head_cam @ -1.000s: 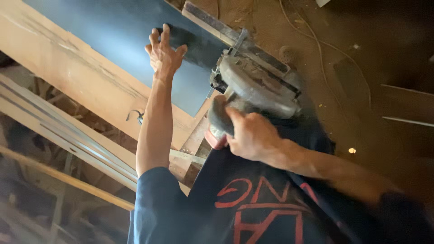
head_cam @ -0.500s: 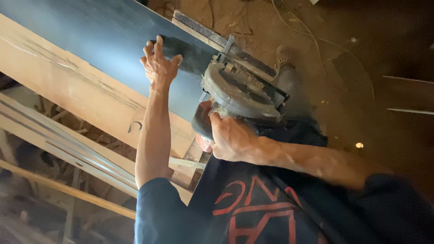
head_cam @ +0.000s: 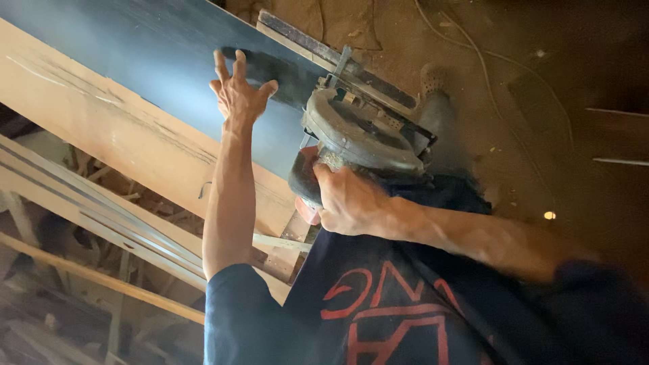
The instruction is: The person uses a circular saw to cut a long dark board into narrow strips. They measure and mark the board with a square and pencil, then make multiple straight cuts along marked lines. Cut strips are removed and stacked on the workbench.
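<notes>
The right hand [head_cam: 351, 203] clenches the saw [head_cam: 365, 135] at the dark panel's [head_cam: 149, 54] near end; the left hand [head_cam: 240, 94] lies flat, fingers spread (most of the panel looks uncut).

The left hand [head_cam: 238, 91] lies flat, fingers spread, on a dark panel [head_cam: 155, 54] that runs slantwise across the view. Just beside it, the right hand [head_cam: 348, 199] grips the handle of a circular saw [head_cam: 362, 132], whose round grey guard sits against the panel's edge. Below the dark face, the panel's pale wooden edge [head_cam: 101, 135] shows, with light wooden rails [head_cam: 88, 216] and scrap timber beneath. The person wears a dark shirt [head_cam: 378, 311] with red print. Past the saw lies a dusty floor [head_cam: 507, 61] crossed by a thin cable [head_cam: 473, 47]
</notes>
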